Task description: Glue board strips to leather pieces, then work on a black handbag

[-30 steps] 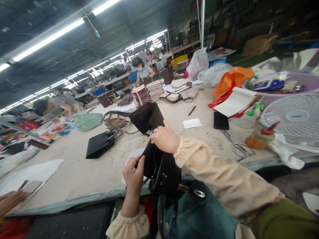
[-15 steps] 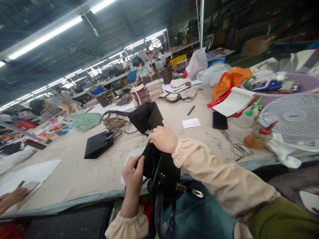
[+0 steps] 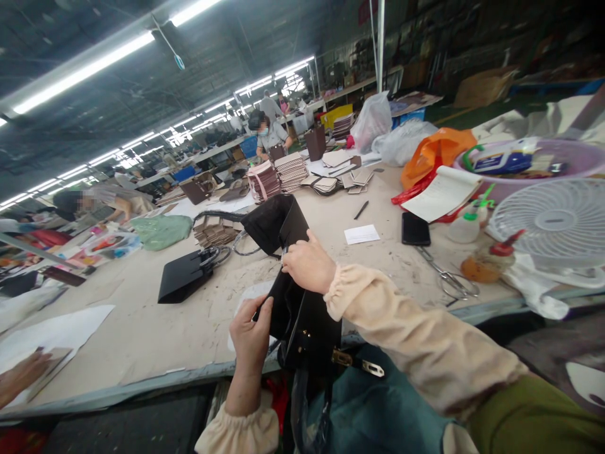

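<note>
A black handbag (image 3: 314,318) with gold-coloured metal fittings leans over the table's front edge, its mouth open and its flap standing up at the far end. My left hand (image 3: 250,331) pinches the near-left edge of the bag between thumb and fingers. At the middle of the bag's opening, my right hand (image 3: 309,263) has its fingers closed on the rim; whether a small tool is in them is hidden. The bag's handle (image 3: 300,403) hangs down toward my lap. A second black handbag (image 3: 185,276) lies to the left on the table.
On the right are a phone (image 3: 416,228), scissors (image 3: 451,280), a glue bottle (image 3: 486,261), a notepad (image 3: 444,192) and a white fan (image 3: 558,221). Stacked pieces (image 3: 290,171) stand farther back. A co-worker's hand (image 3: 23,378) rests on a panel at the left.
Both my hands keep their hold on the bag with hardly any movement. The view shifts very slightly. At the far left, the co-worker's hand has moved a little.
</note>
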Action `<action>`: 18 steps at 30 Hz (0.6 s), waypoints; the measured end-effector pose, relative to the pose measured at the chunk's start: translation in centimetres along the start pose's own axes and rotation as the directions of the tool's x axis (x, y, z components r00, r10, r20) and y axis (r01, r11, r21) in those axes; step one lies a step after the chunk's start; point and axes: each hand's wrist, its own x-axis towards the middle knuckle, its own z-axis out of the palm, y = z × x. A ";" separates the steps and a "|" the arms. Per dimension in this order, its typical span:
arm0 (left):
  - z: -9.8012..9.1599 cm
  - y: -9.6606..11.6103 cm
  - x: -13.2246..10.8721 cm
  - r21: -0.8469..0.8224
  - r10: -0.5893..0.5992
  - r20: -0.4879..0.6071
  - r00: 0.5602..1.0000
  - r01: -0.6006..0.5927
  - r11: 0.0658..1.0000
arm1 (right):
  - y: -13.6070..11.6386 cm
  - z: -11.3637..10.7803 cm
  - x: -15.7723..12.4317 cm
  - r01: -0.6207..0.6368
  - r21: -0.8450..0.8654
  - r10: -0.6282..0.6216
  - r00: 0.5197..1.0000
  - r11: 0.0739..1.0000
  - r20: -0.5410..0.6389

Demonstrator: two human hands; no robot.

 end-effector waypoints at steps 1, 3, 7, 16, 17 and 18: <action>0.0 -0.1 0.1 0.002 0.002 0.007 1.000 -0.002 1.000 | 0.0 0.0 0.0 -0.002 0.000 0.002 1.000 1.000 0.001; -0.1 -0.1 0.2 0.012 0.003 0.023 1.000 -0.003 1.000 | 0.0 -0.1 0.0 -0.015 0.005 0.015 1.000 1.000 0.008; -0.3 0.1 0.6 0.063 0.000 0.069 0.998 -0.005 0.998 | 0.1 -0.4 -0.1 -0.028 0.027 0.028 1.000 0.999 0.013; -0.6 0.1 1.4 0.094 -0.034 0.119 0.992 0.023 0.995 | 0.3 -0.8 0.7 0.055 0.005 -0.055 0.994 0.998 0.095; -0.6 0.0 1.5 0.096 -0.031 0.124 0.992 0.019 0.995 | 0.3 -0.9 0.8 0.058 0.003 -0.058 0.994 0.998 0.095; -0.7 0.0 1.5 0.102 -0.028 0.129 0.991 0.014 0.995 | 0.3 -0.9 0.8 0.059 0.003 -0.059 0.994 0.998 0.094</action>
